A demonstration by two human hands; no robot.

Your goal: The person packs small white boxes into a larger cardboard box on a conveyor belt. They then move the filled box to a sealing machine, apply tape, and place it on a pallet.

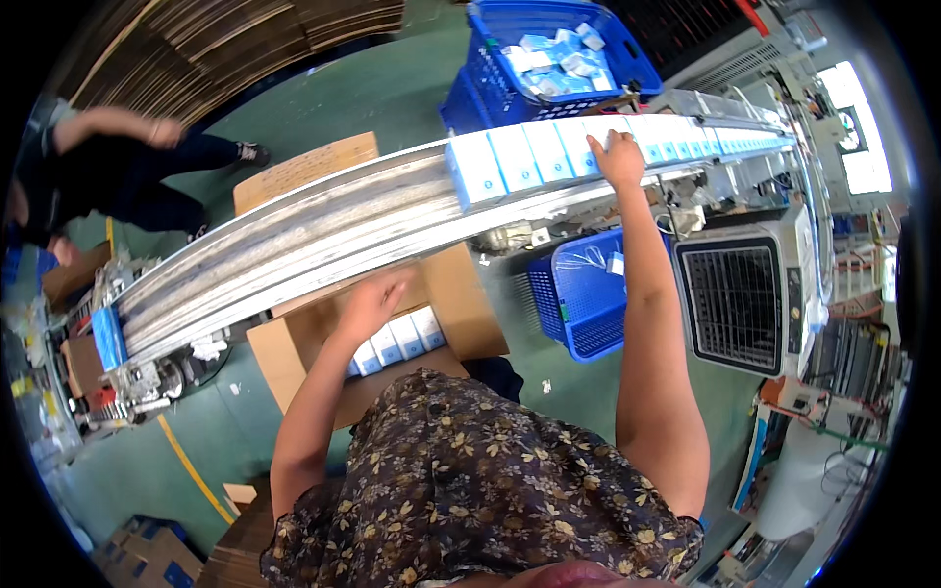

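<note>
A row of upright white-and-blue boxes (529, 157) runs along the conveyor (294, 230) and away to the right. My right hand (619, 159) is on this row, fingers bent over the box tops and thumb toward the left. The hand itself covers part of the box beneath it. Closer to me, my left hand (371, 306) hovers above an open brown carton (469, 299), slightly blurred, fingers apart and holding nothing visible. Inside the carton, several similar white-and-blue boxes (405, 336) stand side by side.
Beyond the conveyor is a blue basket (490, 83) of small packs. Another blue basket (593, 338) sits below it, beside a grey vented unit (730, 304). A brown carton (306, 174) lies behind the belt. At far left, another person (108, 171) is near stacked cardboard (225, 44).
</note>
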